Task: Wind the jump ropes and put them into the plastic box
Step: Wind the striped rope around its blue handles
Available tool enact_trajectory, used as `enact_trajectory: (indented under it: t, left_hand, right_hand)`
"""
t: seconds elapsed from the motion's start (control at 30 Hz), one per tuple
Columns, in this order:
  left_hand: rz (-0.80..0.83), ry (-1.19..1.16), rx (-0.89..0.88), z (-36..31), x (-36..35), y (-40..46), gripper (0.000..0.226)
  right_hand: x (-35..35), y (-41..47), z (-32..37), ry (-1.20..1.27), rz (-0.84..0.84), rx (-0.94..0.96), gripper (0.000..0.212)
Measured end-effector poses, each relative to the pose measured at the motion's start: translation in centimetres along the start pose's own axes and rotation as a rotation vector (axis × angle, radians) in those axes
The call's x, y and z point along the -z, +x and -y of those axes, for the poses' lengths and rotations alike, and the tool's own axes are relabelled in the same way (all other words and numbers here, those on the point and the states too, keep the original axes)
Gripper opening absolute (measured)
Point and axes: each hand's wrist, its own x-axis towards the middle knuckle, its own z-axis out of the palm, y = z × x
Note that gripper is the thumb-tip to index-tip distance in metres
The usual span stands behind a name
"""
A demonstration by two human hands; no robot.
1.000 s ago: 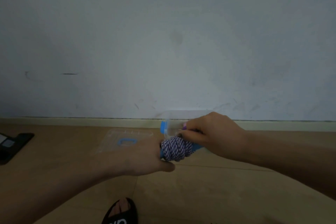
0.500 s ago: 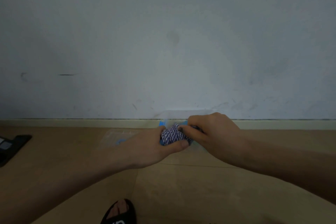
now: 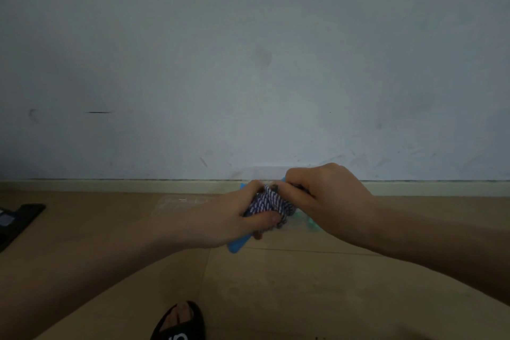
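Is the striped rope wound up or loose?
Wound up: the striped rope forms a tight bundle gripped between the left hand and the right hand.

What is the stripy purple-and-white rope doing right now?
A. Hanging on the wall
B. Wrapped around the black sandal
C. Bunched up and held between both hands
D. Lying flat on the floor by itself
C: the wound purple-and-white striped jump rope sits bunched between the left hand and the right hand, which both grip it above the tan floor.
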Motion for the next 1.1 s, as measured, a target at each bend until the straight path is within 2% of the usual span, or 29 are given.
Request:
enact_trajectory:
  t: [0.07,0.17,0.27,0.33,0.53,0.7,0.8,0.9,1.1]
  left_hand:
    - [0.017,-0.002,0.044,0.0,0.0,0.0,0.043]
    - [0.037,-0.205,0.126,0.1,-0.6,0.0,0.054]
    - [0.075,-0.352,0.147,0.0,-1.6,0.3,0.040]
    - [0.044,-0.413,0.150,-0.1,-2.1,0.6,0.034]
    - [-0.076,-0.333,0.117,0.0,-2.5,1.2,0.033]
    - [-0.128,-0.335,0.089,0.7,-1.9,0.8,0.034]
    - [-0.162,-0.359,0.092,0.5,-1.6,0.9,0.040]
    - [-0.208,-0.347,0.096,0.8,-1.1,1.0,0.035]
    - [-0.179,-0.353,0.062,0.8,-1.1,0.7,0.028]
  right_hand:
    - [0.0,0.1,0.4,-0.060,0.010,0.055,0.045]
    - [-0.1,0.3,1.2,-0.135,0.020,0.117,0.044]
    - [-0.2,0.4,1.7,-0.163,-0.012,0.178,0.037]
    - [-0.2,0.5,1.9,-0.147,-0.025,0.154,0.040]
    - [-0.3,0.8,2.1,-0.046,0.007,0.066,0.043]
    - [-0.2,0.5,1.4,0.128,0.054,0.028,0.036]
    - [-0.6,0.2,0.8,0.100,0.045,0.076,0.035]
    - [-1.2,-0.6,0.2,0.121,0.013,0.078,0.039]
    - [-1.8,-0.9,-0.6,0.135,-0.045,0.051,0.038]
